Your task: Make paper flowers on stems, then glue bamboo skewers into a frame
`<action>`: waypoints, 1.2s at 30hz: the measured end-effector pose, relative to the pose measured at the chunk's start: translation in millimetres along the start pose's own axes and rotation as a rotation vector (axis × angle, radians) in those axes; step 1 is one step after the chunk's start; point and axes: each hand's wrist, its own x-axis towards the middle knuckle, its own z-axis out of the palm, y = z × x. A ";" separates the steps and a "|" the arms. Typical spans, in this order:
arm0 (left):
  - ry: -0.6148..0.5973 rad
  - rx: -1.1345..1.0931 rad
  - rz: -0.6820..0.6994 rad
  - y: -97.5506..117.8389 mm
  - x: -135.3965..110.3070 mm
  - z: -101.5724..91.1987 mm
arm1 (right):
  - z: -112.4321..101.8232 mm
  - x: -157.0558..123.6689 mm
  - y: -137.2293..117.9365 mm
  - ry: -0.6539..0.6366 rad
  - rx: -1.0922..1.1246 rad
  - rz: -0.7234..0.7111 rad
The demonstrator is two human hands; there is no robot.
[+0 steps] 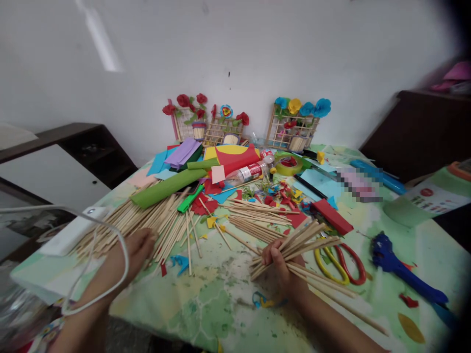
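Note:
My right hand (285, 262) is closed around a loose bunch of thin wooden sticks (303, 240), which fan out to both sides of the fist. Beneath and behind it lie more wooden sticks (253, 228) on the table. At the left, my left hand (138, 247) rests at the edge of a large pile of wooden sticks (121, 223). Its fingers are curled together, and whatever is between them is hidden. A white cable (126, 255) crosses in front of the left forearm. Scissors with yellow and red handles (344, 264) lie just right of my right hand.
Green paper rolls (169, 189), a green cutter (190, 198), a plastic bottle (250, 171) and paper scraps crowd the middle. A blue glue gun (405, 274) and large jar (423, 198) are at right. Stick lattices with paper flowers (294, 125) lean against the wall.

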 end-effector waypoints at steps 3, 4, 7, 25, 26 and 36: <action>-0.284 -0.203 0.152 54.3 -2.2 25.8 | -3.2 1.7 1.3 0.022 0.043 0.055; -0.337 -0.231 0.220 71.9 -1.6 36.7 | -4.1 2.4 2.3 0.046 0.063 0.077; -0.391 -0.237 0.370 114.1 -0.2 69.2 | -7.0 5.2 6.6 0.137 0.126 0.111; -0.472 -0.298 0.508 146.2 -5.9 112.1 | -11.3 9.4 -6.5 0.106 -0.116 0.139; -0.463 -0.305 0.507 146.0 -5.5 112.6 | -11.8 9.0 -7.2 0.107 -0.150 0.134; -0.151 -0.123 0.472 127.2 6.6 116.6 | -10.7 3.5 3.2 0.102 0.080 0.072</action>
